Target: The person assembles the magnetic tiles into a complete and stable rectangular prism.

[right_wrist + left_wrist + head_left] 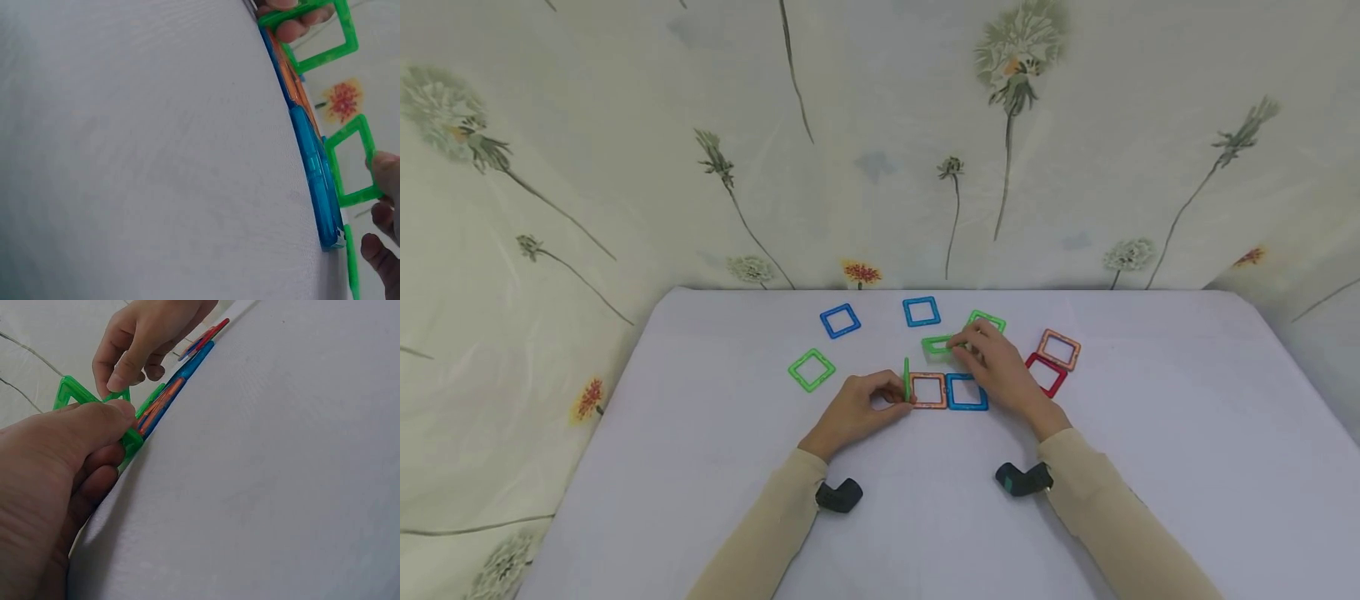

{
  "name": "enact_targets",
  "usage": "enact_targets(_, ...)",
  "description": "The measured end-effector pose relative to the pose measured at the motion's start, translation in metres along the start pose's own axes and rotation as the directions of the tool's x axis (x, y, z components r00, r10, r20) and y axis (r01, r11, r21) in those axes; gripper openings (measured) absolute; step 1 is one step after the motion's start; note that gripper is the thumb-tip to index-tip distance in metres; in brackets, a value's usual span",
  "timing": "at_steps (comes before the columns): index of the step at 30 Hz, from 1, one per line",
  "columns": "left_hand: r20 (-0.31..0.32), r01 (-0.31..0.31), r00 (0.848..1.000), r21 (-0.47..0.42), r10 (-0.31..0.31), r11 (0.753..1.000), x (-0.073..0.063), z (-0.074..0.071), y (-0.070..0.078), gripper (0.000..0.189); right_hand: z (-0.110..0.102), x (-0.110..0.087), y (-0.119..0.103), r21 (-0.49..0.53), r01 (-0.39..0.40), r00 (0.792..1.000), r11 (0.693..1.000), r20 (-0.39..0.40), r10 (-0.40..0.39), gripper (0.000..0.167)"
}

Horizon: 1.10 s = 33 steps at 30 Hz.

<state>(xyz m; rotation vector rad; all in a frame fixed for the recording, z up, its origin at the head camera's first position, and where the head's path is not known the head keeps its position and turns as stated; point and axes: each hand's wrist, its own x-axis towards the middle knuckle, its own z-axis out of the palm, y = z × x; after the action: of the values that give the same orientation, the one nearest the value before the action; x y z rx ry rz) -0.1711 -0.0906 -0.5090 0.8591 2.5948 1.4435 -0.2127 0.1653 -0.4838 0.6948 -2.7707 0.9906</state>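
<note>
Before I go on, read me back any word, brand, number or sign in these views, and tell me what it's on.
No word, brand, number or sign is readable in any view.
Blue frame: a tiny speckled spot near its lower end in the right wrist view, too small to read, perhaps only a glint.
Black device on the right wrist: a teal patch, no legible lettering.
Flower-patterned backdrop: no lettering visible.
</note>
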Motion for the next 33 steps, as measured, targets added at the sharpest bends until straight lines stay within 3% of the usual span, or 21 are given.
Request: enact_targets(33, -0.01, -0.006, 1.0, 0.027, 0.007, 1.0, 0.0, 0.001, -0.001, 0.017, 0.001, 0.001, -0.012, 0.03, 0.032, 0.996, 0.999, -0.087, -0.029, 0.017)
